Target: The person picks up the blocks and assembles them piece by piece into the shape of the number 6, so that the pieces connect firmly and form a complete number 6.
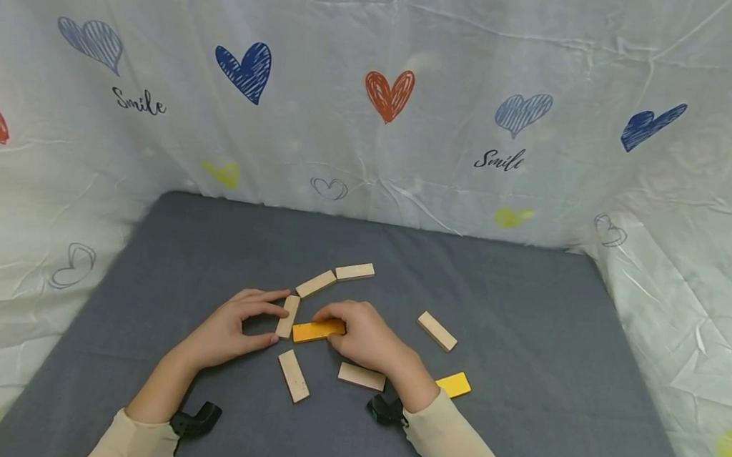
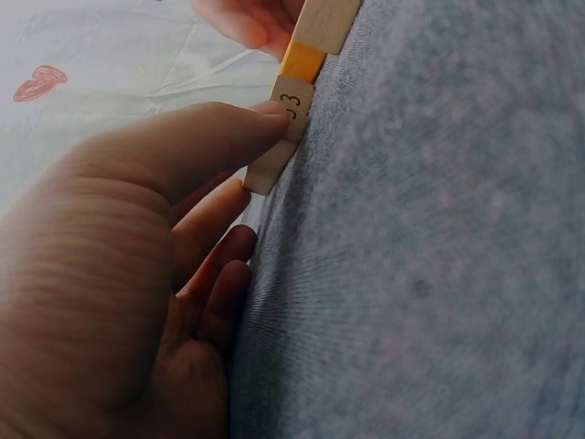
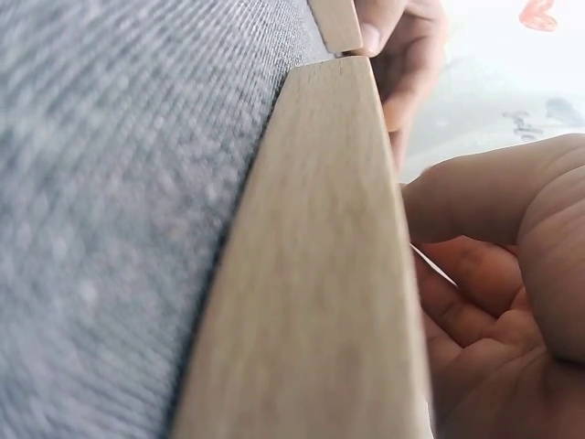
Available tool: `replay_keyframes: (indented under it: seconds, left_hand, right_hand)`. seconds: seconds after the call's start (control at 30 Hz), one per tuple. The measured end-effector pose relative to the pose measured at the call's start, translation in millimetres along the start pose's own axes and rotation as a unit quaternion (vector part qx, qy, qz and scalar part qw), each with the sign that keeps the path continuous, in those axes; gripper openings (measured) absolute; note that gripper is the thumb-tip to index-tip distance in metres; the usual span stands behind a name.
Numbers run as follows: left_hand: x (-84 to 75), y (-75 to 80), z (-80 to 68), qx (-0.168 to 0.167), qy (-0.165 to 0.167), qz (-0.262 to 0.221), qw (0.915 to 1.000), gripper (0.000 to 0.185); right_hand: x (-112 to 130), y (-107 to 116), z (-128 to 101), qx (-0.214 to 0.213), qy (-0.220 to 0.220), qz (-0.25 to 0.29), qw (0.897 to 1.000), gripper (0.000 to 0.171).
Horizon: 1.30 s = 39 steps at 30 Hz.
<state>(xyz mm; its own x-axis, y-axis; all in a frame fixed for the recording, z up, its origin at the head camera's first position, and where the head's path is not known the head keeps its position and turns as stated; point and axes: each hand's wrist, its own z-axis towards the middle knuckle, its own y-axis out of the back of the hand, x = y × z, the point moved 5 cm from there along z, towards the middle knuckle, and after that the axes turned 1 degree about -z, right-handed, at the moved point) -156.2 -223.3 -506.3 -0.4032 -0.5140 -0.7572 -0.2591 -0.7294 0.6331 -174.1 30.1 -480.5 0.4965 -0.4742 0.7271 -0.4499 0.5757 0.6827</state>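
Observation:
My left hand [image 1: 227,331] pinches a plain wooden block [image 1: 289,316] between thumb and fingers, and the thumb lies at its near end. In the left wrist view a printed number shows on this block [image 2: 292,102]. My right hand [image 1: 370,338] holds an orange block [image 1: 309,332] by its right part, with thumb and fingers curled round it. The orange block's left end lies close beside the plain block. In the right wrist view, another wooden block [image 3: 311,265] fills the foreground and hides the orange one.
Two wooden blocks, one angled [image 1: 316,283] and one farther right [image 1: 355,271], continue a curve beyond the left hand. Loose blocks lie nearer [image 1: 293,376], below the right hand [image 1: 361,377] and to the right [image 1: 437,331]. A yellow block [image 1: 455,385] is partly behind the right forearm.

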Motion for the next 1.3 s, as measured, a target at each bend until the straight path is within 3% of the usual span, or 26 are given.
replay_keyframes:
  seconds: [0.73, 1.3]
  left_hand:
    - [-1.3, 0.0, -0.3, 0.0, 0.006, 0.003, 1.0, 0.043]
    - [-0.8, -0.5, 0.7, 0.002, 0.006, 0.0, 1.0, 0.043]
  right_hand:
    - [-3, 1, -1, 0.01, -0.018, 0.008, 1.0, 0.042]
    - [-7, 29, -17, -0.057, -0.045, 0.024, 0.997, 0.044]
